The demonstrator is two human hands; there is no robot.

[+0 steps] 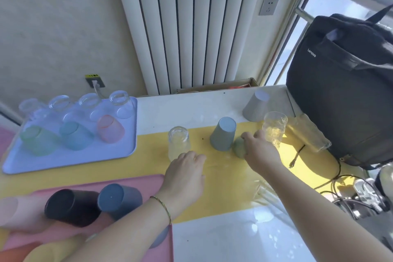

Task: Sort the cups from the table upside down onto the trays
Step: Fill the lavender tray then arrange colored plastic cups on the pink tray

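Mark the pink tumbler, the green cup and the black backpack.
pink tumbler (110, 128), head view, side wall.
green cup (238, 147), head view, exposed side.
black backpack (340, 95), head view, front panel.

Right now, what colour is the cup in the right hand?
The cup is pale green; head view shows it.

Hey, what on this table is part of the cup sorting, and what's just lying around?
Job: blue tray, pink tray, green cup, blue-grey cup, short glass, tall glass, grey cup, toppled glass.
Lying about: backpack, cardboard box, wall socket.
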